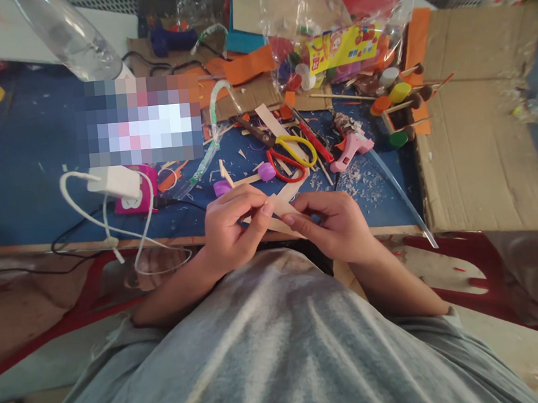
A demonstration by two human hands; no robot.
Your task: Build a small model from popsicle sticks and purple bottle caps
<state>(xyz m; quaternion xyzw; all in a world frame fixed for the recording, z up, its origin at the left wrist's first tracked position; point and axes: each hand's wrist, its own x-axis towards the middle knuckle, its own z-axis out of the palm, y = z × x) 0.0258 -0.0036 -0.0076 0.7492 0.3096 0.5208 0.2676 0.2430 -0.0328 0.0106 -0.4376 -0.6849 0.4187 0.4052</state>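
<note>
A pale strip of paper or thin card (279, 205) is held between my two hands, just above the table's front edge. My left hand (236, 226) pinches its left end between thumb and fingers. With thumb and fingers closed, my right hand (338, 222) grips the strip's right side. Just beyond them lie scissors (297, 153) with red and yellow handles. Thin sticks with purple round pieces (267, 172) rest beside the scissors. To the right is a pink glue gun (352, 148), and a clear glue stick (403, 200) sticks out over the edge.
A white charger with cable (117, 181) sits on a pink power socket (154, 182) at left. A clear bottle (77, 43) leans behind. Paint pots (399, 93), a plastic bag (341, 50) and orange paper (246, 66) crowd the back. Cardboard (481, 122) covers the right side.
</note>
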